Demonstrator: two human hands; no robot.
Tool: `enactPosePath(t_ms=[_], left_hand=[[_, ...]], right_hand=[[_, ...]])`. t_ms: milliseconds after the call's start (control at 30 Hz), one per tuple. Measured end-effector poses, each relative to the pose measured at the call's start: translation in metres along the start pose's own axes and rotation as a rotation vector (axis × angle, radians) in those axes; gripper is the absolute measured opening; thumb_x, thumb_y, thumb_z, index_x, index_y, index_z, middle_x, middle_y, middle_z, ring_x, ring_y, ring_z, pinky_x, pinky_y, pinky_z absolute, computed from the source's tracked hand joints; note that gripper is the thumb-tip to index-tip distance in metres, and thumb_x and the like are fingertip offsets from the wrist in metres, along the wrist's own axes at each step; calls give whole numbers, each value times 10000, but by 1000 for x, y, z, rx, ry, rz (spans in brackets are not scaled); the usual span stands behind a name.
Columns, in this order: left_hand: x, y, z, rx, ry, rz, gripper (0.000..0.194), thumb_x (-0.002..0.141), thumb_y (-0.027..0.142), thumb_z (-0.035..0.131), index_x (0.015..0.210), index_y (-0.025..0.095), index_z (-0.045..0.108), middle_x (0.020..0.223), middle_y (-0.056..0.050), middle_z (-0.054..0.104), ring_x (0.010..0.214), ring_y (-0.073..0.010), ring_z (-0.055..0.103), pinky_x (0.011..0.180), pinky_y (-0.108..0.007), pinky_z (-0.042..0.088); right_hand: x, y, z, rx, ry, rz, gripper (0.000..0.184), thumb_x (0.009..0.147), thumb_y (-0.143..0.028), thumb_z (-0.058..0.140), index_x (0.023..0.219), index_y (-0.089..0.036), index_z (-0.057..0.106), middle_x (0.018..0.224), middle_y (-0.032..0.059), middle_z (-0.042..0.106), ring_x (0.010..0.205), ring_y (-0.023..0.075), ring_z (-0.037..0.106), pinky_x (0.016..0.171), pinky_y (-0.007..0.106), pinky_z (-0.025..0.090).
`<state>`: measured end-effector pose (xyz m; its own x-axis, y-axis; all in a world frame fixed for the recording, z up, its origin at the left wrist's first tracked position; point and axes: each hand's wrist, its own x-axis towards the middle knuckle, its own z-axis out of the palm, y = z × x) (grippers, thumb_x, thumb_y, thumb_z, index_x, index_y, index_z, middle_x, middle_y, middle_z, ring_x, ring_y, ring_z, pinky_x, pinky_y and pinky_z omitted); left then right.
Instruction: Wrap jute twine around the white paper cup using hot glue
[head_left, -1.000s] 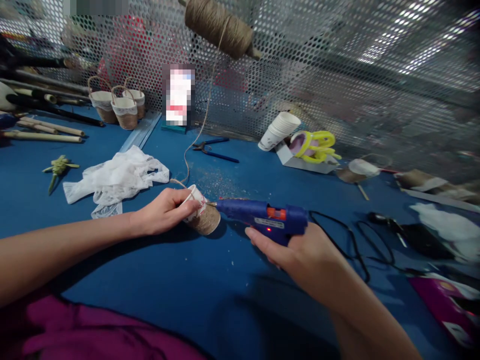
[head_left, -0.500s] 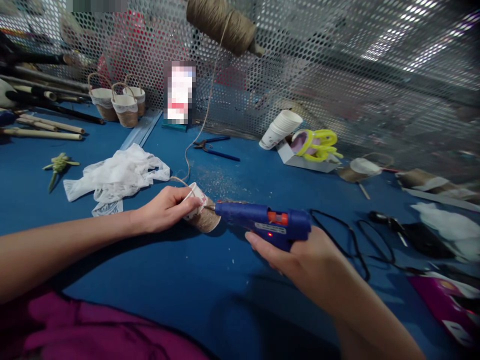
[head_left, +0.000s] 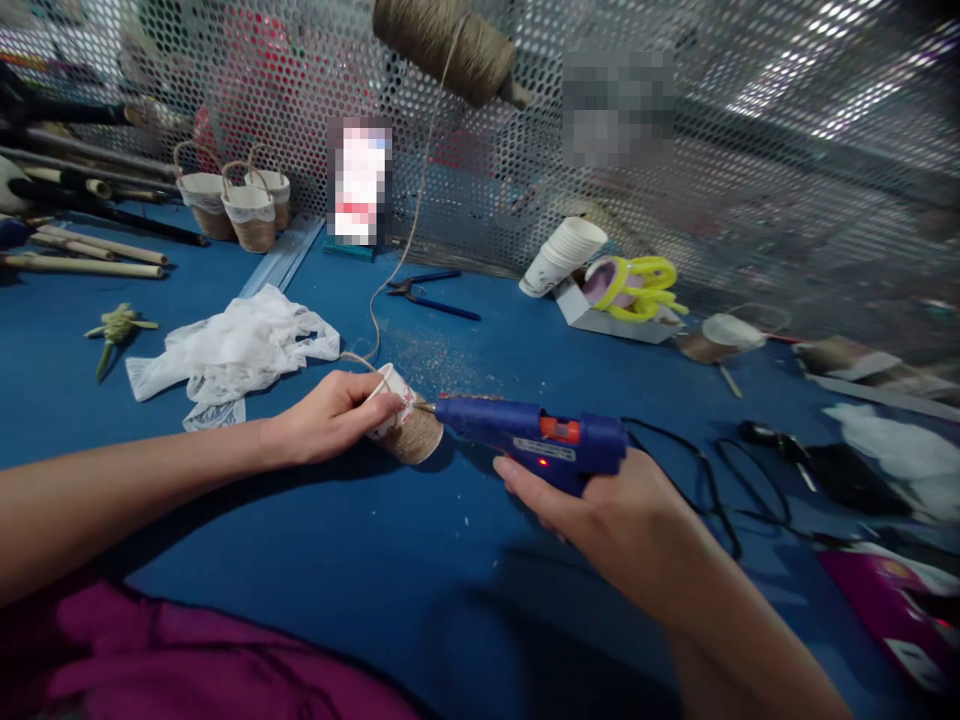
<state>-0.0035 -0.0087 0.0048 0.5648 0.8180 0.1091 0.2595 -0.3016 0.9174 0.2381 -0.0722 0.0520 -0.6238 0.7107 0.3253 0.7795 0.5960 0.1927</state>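
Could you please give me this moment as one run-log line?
left hand: holding tilted, partly twine-wrapped paper cup | right hand: gripping blue glue gun | nozzle: at cup's side | twine: runs from spool toward cup

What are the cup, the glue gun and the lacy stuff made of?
Cup: probably paper, smooth, white and thin-walled; the rough, fibrous wrap looks like twine.
Glue gun: likely hard plastic, with its moulded blue body.
Lace: soft, see-through fabric; fibre unclear.
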Motion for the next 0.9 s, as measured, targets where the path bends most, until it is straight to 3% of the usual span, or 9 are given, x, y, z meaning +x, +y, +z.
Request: enactPosePath(t_ms=[133,233,367,467,567,667,800,900], left_hand=[[1,2,1,16,18,5,363,852,356,362,739,97,589,635,-5,548,574,-96,473,539,-199,380],[1,1,1,14,24,9,361,850,351,365,719,99,588,630,-4,547,568,-92,466,537,-197,377],[1,0,2,-29,15,-5,352,851,356,378,744,100,593,639,-1,549,572,-90,469,544,-196,382],[0,1,2,-42,21,-30,349,849,353,388,749,99,606,650,-7,570,582,-96,486,548,-198,392],[0,1,2,-85,18,-45,339,850,346,394,803,106,628,713,-21,615,627,-106,524,586,-204,421],[1,0,2,-145,-10,-58,347,857,357,392,884,105,630,801,-43,643,684,-117,555,642,-219,443],[1,-1,2,-149,-17,-57,356,863,356,384,904,98,625,824,-54,646,702,-123,564,654,-226,449],[1,0,2,-90,-5,-25,354,865,343,375,850,93,625,761,-39,629,661,-113,541,616,-217,433]], right_hand=[[5,-1,-8,-93,41,-192,467,823,-76,283,803,-238,721,503,42,589,405,138,498,433,255,385],[8,-1,-9,-115,43,-185,461,851,-124,277,788,-245,717,580,52,633,494,149,560,487,257,430],[7,1,-7,-138,57,-199,457,800,-56,295,817,-239,713,544,60,633,472,179,566,450,285,424],[8,-3,-8,75,34,-81,344,825,-152,364,795,-221,700,560,41,642,500,179,592,477,289,462],[13,-13,-12,374,-1,186,209,812,-257,468,721,-197,647,584,8,643,486,133,582,499,236,491],[17,-23,-15,619,-46,376,112,776,-256,527,703,-206,596,597,-11,644,487,126,575,495,226,494],[19,-25,-17,642,-66,385,100,773,-250,529,703,-210,589,604,-8,644,511,133,581,520,235,494],[18,-19,-17,496,-17,302,205,805,-266,472,673,-199,615,571,13,635,452,128,555,467,237,468]])
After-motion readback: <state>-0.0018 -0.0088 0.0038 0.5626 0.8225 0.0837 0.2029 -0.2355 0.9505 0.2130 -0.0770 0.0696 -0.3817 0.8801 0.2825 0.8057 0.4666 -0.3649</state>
